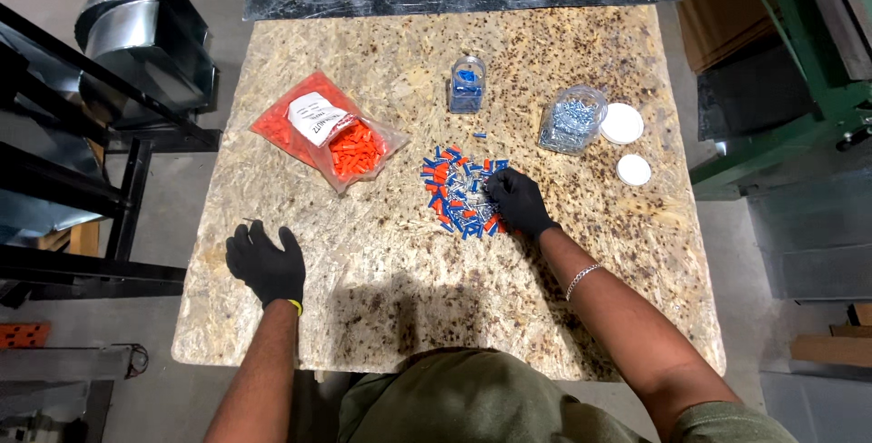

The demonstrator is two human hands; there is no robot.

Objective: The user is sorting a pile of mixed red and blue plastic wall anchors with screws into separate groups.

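Currently left hand [265, 264] flat, fingers spread on table [381, 252]; right hand [518, 202] curled, picking at connector pile [459, 193]. Orange bag [329, 130] at 10 o'clock, jars [570, 121] at 1.

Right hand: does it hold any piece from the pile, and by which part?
It cannot be told: the right hand rests on the mixed pile, fingertips hidden. The left hand holds nothing.

Left hand [265, 264]: black glove, snug fit, covers to wrist; thin yellow band at cuff edge
Right hand [518, 203]: matching black glove, plain, no yellow visible at cuff
Right forearm: thin silver chain bracelet [582, 278], sits loose partway up from wrist
Both forearms bare below short sleeves
Shirt [472, 398]: olive green, soft creased fabric; short sleeve edge shows at right upper arm, lower right corner of view
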